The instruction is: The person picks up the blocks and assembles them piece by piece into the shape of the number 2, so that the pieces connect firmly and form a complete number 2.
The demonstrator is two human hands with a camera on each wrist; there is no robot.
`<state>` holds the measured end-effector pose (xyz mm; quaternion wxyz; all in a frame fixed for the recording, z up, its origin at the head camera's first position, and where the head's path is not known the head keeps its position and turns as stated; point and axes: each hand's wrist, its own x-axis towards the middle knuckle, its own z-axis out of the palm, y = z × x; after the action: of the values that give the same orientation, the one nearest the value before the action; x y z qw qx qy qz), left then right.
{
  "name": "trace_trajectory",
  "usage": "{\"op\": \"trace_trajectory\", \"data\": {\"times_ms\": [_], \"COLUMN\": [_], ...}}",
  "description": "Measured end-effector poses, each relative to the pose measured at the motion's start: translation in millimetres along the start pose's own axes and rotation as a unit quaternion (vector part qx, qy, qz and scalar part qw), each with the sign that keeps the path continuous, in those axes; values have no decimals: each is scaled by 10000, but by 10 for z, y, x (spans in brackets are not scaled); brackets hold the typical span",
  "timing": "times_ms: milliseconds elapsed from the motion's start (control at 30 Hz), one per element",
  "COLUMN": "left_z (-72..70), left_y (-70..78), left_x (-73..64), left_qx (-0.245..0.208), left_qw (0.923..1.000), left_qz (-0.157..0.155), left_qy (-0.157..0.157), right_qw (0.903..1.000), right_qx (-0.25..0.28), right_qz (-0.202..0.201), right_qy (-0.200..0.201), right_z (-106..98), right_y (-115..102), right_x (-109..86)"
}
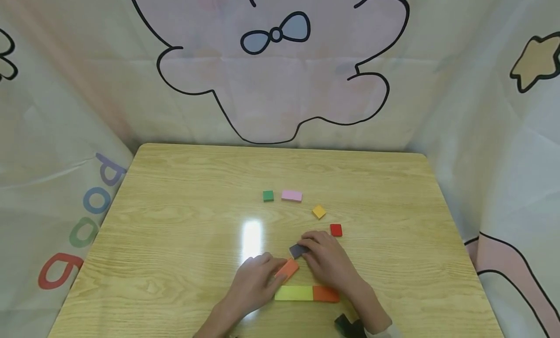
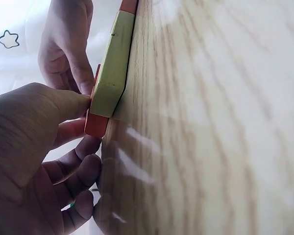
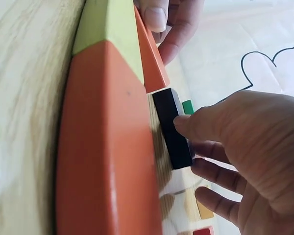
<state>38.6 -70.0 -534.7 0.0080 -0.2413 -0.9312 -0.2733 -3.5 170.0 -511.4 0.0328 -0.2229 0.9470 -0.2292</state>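
My left hand (image 1: 274,270) pinches a flat orange block (image 1: 287,269) at its near-left end; thumb and fingers close on the orange block (image 2: 94,122) in the left wrist view. Just beyond it, my right hand (image 1: 306,248) grips a small dark block (image 1: 298,250) that lies flat on the table. In the right wrist view my thumb sits on the dark block (image 3: 172,129) with my fingers curled behind it. Near the front edge a yellow-green bar (image 1: 293,293) and an orange-red block (image 1: 325,293) lie end to end.
On the wooden table (image 1: 175,221) behind my hands lie a red square (image 1: 336,230), a yellow square (image 1: 319,211), a pink rectangle (image 1: 291,196) and a green square (image 1: 268,196). Printed cloth walls close in the back and both sides.
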Motion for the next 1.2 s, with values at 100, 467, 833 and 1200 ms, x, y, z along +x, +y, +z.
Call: {"op": "trace_trajectory", "data": {"times_ms": [100,467,833,1200], "left_z": [-7,-18,0,15], "left_y": [1,-10,-7,-6], "left_x": [5,13,8,14], "left_qx": [42,60,-94,-109], "left_qw": [10000,9998,9999,9999], "left_qz": [16,27,-49,-104], "left_qy": [46,173,44,-35], "right_qw": [10000,9982,9992,9992], "right_qx": [-33,-226,-109,-82], "right_qz": [-64,-504,-347,-355], "right_qy": [-2,234,165,176], "right_z": [-12,3,5,26], "right_y": [18,110,83,85], "right_x": [-24,-53,-63,-85]}}
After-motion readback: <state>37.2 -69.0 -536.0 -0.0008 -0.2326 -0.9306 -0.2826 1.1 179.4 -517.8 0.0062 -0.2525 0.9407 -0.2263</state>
